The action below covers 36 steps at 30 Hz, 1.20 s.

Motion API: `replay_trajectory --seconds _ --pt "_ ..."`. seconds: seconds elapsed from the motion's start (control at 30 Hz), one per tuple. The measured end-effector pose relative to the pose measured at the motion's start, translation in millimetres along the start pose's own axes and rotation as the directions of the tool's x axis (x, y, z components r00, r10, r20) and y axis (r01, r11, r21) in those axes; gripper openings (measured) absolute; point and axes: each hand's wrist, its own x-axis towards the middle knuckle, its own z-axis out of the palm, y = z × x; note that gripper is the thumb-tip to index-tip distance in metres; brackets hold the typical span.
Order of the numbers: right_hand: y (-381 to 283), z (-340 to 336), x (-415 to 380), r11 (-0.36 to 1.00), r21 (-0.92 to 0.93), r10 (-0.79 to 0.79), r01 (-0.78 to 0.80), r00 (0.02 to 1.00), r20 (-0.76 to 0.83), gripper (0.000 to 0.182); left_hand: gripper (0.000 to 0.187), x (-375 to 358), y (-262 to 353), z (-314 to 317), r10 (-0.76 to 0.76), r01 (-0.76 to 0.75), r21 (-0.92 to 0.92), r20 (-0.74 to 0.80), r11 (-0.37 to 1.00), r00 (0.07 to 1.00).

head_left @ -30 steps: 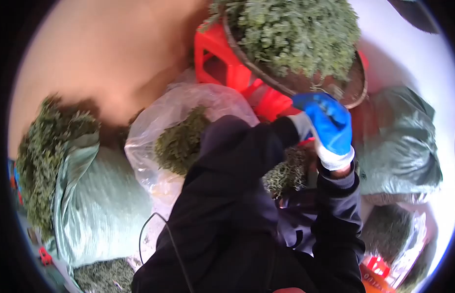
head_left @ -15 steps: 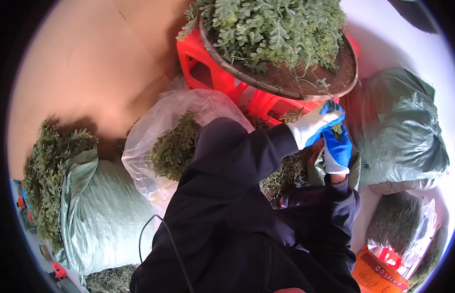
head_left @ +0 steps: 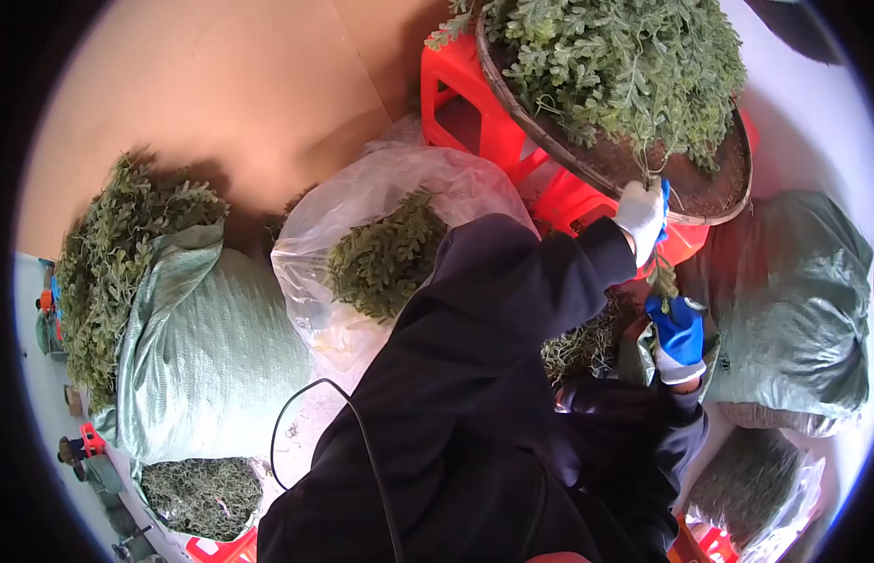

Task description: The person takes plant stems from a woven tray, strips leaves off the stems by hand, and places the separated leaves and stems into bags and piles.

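My left hand, in a white and blue glove, is closed round the stems of a green leafy sprig at the near rim of a round woven tray. A large heap of green leafy sprigs lies on that tray. Below and to the right, my right hand, gloved in blue with a white cuff, has its fingers curled round the lower part of a small sprig. The sprig stands up between both hands. Loose stems lie under my left forearm.
Red stools support the tray. A clear plastic bag holds more sprigs left of centre. Full green sacks stand at the left and right. A black cable loops beside my body.
The view has shifted, so the surroundings sit further right and lower. My hands have moved apart; the left is now at the stems by the tray rim, the right lower with the small sprig.
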Motion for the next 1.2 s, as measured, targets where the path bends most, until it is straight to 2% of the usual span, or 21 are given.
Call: replay_trajectory --seconds 0.03,0.1,0.13,0.17,0.23,0.27,0.3,0.33,0.37,0.4,0.43,0.5,0.57,0.7,0.73,0.8,0.83,0.9,0.93,1.03,1.2 --pt "-6 -6 5 0.997 0.071 0.041 -0.042 0.999 0.015 0.035 0.029 -1 2 1 0.091 -0.091 0.041 -0.007 0.995 0.996" --pt "-13 -22 17 0.993 0.098 -0.075 0.070 0.996 0.042 0.028 0.027 -5 10 -2 0.062 -0.060 -0.030 0.085 0.998 0.994" --pt "-16 -28 16 0.987 0.106 -0.127 0.121 0.990 0.054 0.025 0.027 14 6 1 0.403 -0.391 0.109 -0.136 0.914 0.905" --pt "-18 -21 4 0.875 0.447 0.130 -0.186 0.980 0.153 0.014 0.028 33 6 -7 0.495 -0.478 0.130 -0.202 0.869 0.845" --pt "-32 -42 -13 0.815 0.512 0.058 -0.273 0.916 0.396 0.006 0.030 47 68 -50 0.535 -0.552 -0.080 -0.169 0.830 0.828" --pt "-17 -35 -33 0.936 0.346 -0.046 -0.067 0.951 0.307 0.006 0.032 51 95 -68 0.525 -0.530 -0.187 -0.080 0.827 0.847" --pt "-8 -34 -42 0.894 0.395 0.106 -0.213 0.956 0.275 0.007 0.033 18 114 -55 0.536 -0.535 -0.142 -0.032 0.833 0.843" --pt "0 -30 -45 0.819 0.457 0.264 -0.347 0.935 0.237 0.009 0.033 11 106 -60 0.494 -0.447 -0.225 0.236 0.866 0.837" --pt "7 -28 -46 0.714 0.528 0.421 -0.460 0.885 0.201 0.010 0.030 3 90 -55 0.383 -0.336 -0.202 0.280 0.920 0.880" --pt "15 -40 -36 0.990 0.075 0.109 -0.115 0.990 0.085 0.013 0.028 8 82 -54 0.248 -0.215 -0.137 0.311 0.967 0.917" --pt "21 -46 -31 1.000 -0.013 0.016 -0.015 0.998 0.064 0.014 0.027 11 74 -53 0.113 -0.094 -0.071 0.326 0.993 0.939" --pt "43 -45 -45 0.917 0.288 0.274 -0.275 0.961 0.045 0.018 0.023 18 63 -47 0.041 -0.010 -0.089 0.353 0.996 0.935" --pt "59 -47 -55 0.824 0.423 0.408 -0.377 0.913 0.019 0.022 0.022 15 59 -42 -0.047 0.077 -0.093 0.292 0.993 0.955" --pt "100 -56 -80 0.914 0.154 0.366 -0.376 0.926 0.088 0.021 0.025 10 51 -41 -0.076 0.152 -0.173 0.379 0.973 0.922" --pt "100 -62 -76 0.588 0.328 0.685 -0.739 0.671 0.284 0.026 0.026 8 49 -41 -0.065 0.139 -0.159 0.399 0.977 0.914" --pt "128 -63 -88 0.598 0.266 0.684 -0.756 0.654 0.323 0.030 0.028 13 45 -43 -0.067 0.148 -0.138 0.468 0.979 0.881" --pt "141 -65 -101 0.595 0.228 0.692 -0.771 0.636 0.342 0.032 0.027 4 46 -35 -0.101 0.144 -0.087 0.378 0.986 0.920" --pt "157 -70 -117 0.637 0.122 0.667 -0.761 0.623 0.408 0.032 0.025 8 42 -40 -0.110 0.162 -0.083 0.438 0.983 0.892" --pt "167 -65 -125 0.691 -0.123 0.697 -0.712 0.612 0.375 0.036 0.025 6 40 -37 -0.127 0.149 -0.033 0.361 0.988 0.924" --pt "175 -77 -124 0.627 -0.381 0.686 -0.679 0.250 0.683 0.043 0.025 -4 32 -28 -0.150 0.154 0.014 0.340 0.988 0.929" --pt "193 -60 -152 0.325 -0.532 0.908 -0.782 0.100 0.407 0.054 0.027 -7 9 -23 -0.227 0.221 0.058 0.366 0.973 0.902"
